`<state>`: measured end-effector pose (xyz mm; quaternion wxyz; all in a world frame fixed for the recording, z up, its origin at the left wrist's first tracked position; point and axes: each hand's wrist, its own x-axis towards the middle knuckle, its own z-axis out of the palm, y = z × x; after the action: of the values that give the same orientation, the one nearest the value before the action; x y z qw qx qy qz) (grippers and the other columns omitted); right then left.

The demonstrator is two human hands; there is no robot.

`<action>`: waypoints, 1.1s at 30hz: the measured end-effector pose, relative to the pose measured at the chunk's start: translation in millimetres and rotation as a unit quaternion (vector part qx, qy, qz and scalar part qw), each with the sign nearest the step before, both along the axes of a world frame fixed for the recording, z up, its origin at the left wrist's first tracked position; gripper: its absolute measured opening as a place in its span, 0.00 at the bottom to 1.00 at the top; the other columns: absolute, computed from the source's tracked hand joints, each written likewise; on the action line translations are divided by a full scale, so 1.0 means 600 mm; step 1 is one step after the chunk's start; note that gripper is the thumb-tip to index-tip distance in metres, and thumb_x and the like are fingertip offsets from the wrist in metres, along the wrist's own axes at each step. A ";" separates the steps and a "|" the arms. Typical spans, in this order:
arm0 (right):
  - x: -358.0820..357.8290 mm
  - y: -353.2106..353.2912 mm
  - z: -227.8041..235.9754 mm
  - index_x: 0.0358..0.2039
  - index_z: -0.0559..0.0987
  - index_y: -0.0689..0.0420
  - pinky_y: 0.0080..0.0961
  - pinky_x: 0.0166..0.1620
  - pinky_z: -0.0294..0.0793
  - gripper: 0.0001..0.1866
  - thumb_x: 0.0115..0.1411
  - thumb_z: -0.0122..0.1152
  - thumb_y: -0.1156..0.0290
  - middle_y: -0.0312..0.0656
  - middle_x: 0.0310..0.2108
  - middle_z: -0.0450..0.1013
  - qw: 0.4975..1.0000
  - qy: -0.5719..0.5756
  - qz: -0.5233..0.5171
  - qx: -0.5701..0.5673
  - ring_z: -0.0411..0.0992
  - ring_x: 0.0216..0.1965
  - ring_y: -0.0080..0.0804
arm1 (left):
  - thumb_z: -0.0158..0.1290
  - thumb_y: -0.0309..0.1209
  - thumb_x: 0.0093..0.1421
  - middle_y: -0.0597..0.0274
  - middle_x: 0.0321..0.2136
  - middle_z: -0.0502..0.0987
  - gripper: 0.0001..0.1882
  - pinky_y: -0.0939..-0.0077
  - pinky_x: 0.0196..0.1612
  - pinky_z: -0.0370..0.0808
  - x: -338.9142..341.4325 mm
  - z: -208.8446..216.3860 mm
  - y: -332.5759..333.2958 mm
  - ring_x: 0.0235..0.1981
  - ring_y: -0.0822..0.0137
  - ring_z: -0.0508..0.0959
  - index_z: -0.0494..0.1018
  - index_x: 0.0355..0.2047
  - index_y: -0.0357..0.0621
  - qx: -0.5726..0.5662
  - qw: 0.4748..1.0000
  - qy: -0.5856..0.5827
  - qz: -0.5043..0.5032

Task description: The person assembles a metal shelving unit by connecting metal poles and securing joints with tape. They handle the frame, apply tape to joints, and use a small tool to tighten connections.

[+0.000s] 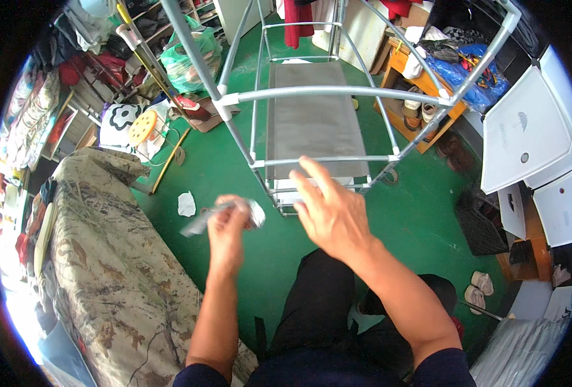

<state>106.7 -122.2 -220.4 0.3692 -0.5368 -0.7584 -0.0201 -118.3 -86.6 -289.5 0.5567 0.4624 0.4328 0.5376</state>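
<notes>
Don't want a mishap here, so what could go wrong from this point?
The thin silvery piece, too blurred to identify, might slip from the left hand. The right hand looks close to the gray tubular frame and could bump it. The white scrap on the green floor might slide underfoot.

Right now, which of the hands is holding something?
The left hand, pinching a blurred silvery item; the right hand is spread, with nothing visible in it.

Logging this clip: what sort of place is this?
Probably a cluttered storage or utility room, perhaps in a home: red cloth hangs at the back, pale shoes sit on the floor, and a yellow-topped stool stands among piled belongings.
</notes>
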 end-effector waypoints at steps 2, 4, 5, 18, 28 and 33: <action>-0.001 -0.033 -0.002 0.54 0.76 0.58 0.38 0.39 0.82 0.23 0.58 0.67 0.70 0.47 0.54 0.72 0.996 0.039 0.054 -0.060 0.80 0.38 0.42 | 0.55 0.27 0.65 0.70 0.29 0.76 0.03 0.80 0.29 0.70 0.022 -0.021 -0.053 0.27 0.77 0.74 0.74 0.38 0.45 -0.066 0.998 -0.008 -0.020; 0.005 -0.062 -0.024 0.54 0.76 0.55 0.41 0.41 0.81 0.22 0.59 0.66 0.68 0.46 0.49 0.75 0.970 0.091 0.093 -0.207 0.80 0.38 0.43 | 0.55 0.23 0.64 0.71 0.32 0.81 0.08 0.82 0.29 0.70 0.041 -0.027 -0.085 0.28 0.80 0.75 0.78 0.43 0.46 -0.121 0.987 -0.026 -0.102; 0.009 -0.073 -0.031 0.54 0.76 0.54 0.42 0.41 0.79 0.22 0.60 0.66 0.64 0.46 0.44 0.77 0.942 0.158 0.110 -0.273 0.79 0.37 0.45 | 0.54 0.23 0.64 0.70 0.34 0.81 0.11 0.82 0.30 0.70 0.049 -0.027 -0.095 0.29 0.80 0.75 0.77 0.46 0.45 -0.151 0.979 -0.025 -0.134; 0.040 -0.062 -0.119 0.46 0.80 0.61 0.26 0.40 0.79 0.12 0.62 0.62 0.78 0.39 0.34 0.80 0.809 0.415 0.085 -0.407 0.78 0.34 0.24 | 0.55 0.20 0.62 0.69 0.43 0.80 0.23 0.79 0.41 0.75 0.073 -0.037 -0.131 0.38 0.79 0.78 0.71 0.58 0.42 -0.225 0.931 -0.096 -0.270; 0.043 -0.067 -0.115 0.41 0.83 0.61 0.27 0.39 0.78 0.08 0.61 0.63 0.77 0.42 0.35 0.81 0.873 0.317 0.113 -0.352 0.79 0.35 0.28 | 0.60 0.26 0.61 0.67 0.40 0.79 0.21 0.76 0.42 0.75 0.070 -0.028 -0.133 0.37 0.74 0.78 0.71 0.54 0.45 -0.234 0.922 -0.184 -0.248; 0.045 -0.064 -0.108 0.37 0.84 0.61 0.28 0.37 0.77 0.09 0.62 0.66 0.68 0.44 0.29 0.80 0.878 0.267 0.075 -0.391 0.79 0.32 0.29 | 0.60 0.40 0.66 0.57 0.37 0.80 0.22 0.75 0.39 0.76 0.052 -0.039 -0.123 0.33 0.70 0.78 0.70 0.55 0.44 -0.225 0.901 -0.256 -0.270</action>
<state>133.5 -160.5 -285.1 0.3183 -0.5636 -0.6152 0.4501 -86.9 -160.4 -312.8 0.8612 0.2706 0.2434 0.3547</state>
